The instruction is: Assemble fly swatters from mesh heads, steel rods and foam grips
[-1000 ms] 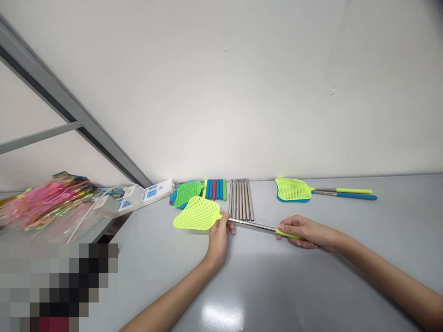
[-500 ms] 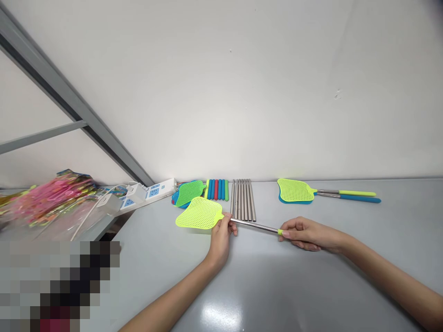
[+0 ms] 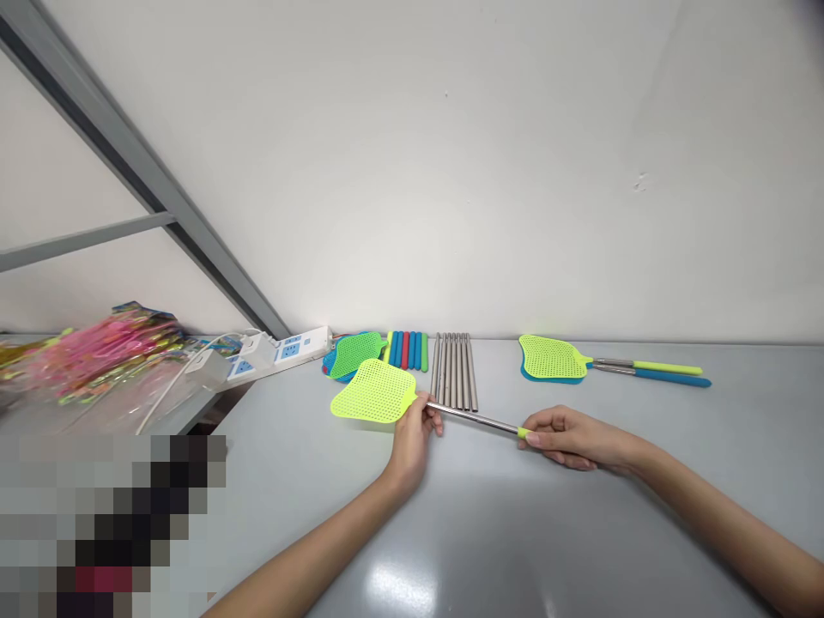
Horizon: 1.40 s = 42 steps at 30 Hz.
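A yellow-green fly swatter (image 3: 374, 392) with a perforated head and metal rod is held in both hands above the grey table. My left hand (image 3: 415, 429) is closed round the neck, where head and rod meet. My right hand (image 3: 570, 436) grips the other end, its fingers covering most of a yellow-green handle (image 3: 524, 433). Behind my left hand lie a row of metal rods (image 3: 454, 371), several coloured grip sleeves (image 3: 408, 351) and a stack of swatter heads (image 3: 359, 354), green on top of blue. Beyond my right hand rest a yellow-green swatter (image 3: 552, 357) and a blue one (image 3: 673, 377) beneath it.
A white power strip (image 3: 302, 346) with plugged-in adapters stands at the back left. Farther left, pink and yellow items in clear plastic bags (image 3: 109, 356) are piled up. The wall (image 3: 515, 172) rises right behind the table (image 3: 502, 532). A pixelated patch hides the lower left corner.
The camera view has shifted slightly. Both hands keep their hold on the swatter, whose head sits a touch higher; otherwise little differs.
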Each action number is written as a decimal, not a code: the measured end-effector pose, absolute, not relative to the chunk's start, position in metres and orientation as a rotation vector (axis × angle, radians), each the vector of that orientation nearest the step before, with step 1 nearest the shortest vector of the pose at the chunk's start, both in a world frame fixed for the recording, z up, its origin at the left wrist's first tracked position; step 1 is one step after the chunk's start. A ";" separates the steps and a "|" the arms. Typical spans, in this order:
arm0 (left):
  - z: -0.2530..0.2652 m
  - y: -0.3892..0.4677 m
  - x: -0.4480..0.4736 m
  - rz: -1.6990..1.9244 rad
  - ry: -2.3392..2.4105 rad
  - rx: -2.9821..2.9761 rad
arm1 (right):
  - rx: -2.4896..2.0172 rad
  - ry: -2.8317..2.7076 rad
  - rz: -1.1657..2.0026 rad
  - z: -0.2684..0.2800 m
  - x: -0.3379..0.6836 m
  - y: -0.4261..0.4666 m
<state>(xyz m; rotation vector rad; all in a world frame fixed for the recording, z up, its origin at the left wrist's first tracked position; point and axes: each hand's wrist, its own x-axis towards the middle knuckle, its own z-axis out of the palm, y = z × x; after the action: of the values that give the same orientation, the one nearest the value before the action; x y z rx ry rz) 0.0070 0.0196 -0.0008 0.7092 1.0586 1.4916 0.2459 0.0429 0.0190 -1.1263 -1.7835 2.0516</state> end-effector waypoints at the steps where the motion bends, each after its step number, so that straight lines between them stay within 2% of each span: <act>1: 0.000 0.019 0.007 1.509 1.036 0.697 | -1.136 -1.791 2.044 0.019 0.246 0.043; 11: 0.035 0.013 0.017 1.758 0.805 0.318 | -1.139 -1.874 1.715 0.018 0.227 0.031; 16: 0.072 0.025 0.027 1.836 0.738 0.336 | -1.018 -1.694 1.849 0.015 0.200 0.011; 21: 0.093 0.051 0.032 1.804 0.758 0.440 | -0.900 -1.146 1.990 0.011 0.170 -0.004; 29: 0.087 0.063 0.041 1.765 0.715 0.566 | -0.828 -0.995 1.972 -0.001 0.165 -0.004; 42: 0.067 0.057 0.050 1.756 0.792 0.443 | -0.854 -0.962 2.049 -0.007 0.173 -0.005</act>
<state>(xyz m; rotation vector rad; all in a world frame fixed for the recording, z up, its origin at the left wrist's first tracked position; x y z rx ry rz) 0.0499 0.0574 0.0672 0.4435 0.7922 1.7556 0.1725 -0.0051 -0.0068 -0.8539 -0.9618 2.0490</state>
